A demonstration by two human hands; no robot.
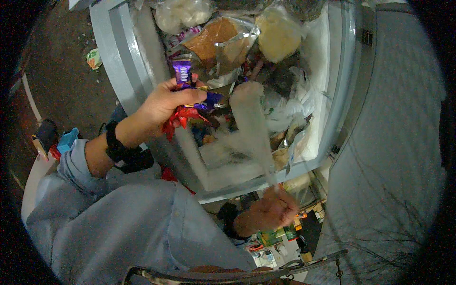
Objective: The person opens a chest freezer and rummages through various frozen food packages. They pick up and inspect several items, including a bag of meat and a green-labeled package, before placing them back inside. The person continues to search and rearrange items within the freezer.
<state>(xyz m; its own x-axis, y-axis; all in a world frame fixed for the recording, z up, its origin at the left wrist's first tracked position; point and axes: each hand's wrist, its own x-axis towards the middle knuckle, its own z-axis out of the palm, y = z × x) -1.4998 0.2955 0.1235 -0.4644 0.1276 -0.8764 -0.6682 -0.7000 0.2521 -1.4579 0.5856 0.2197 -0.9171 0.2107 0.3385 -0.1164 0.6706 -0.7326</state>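
My left hand (167, 98) is closed around several purple snack wrappers (183, 73) and red ones (183, 117), above the left inner wall of an open chest freezer (124, 39). At the near rim my right hand (274, 212), blurred, grips the lower end of a long, pale, translucent plastic bag (251, 117), which stretches up over the freezer's inside. Beyond my hands lie a clear bag of orange-brown food (217, 37), a bag of pale yellow food (279, 35) and a bag of whitish food (183, 14). The bag's contents, if any, cannot be made out.
Thick frost (319, 117) coats the freezer's inner walls. Its raised grey lid (388, 142) stands at the right. A crumpled green and white wrapper (93, 58) lies on the dark floor at the left, with a blue object (67, 140) nearer. Various packages (278, 237) sit below the near rim.
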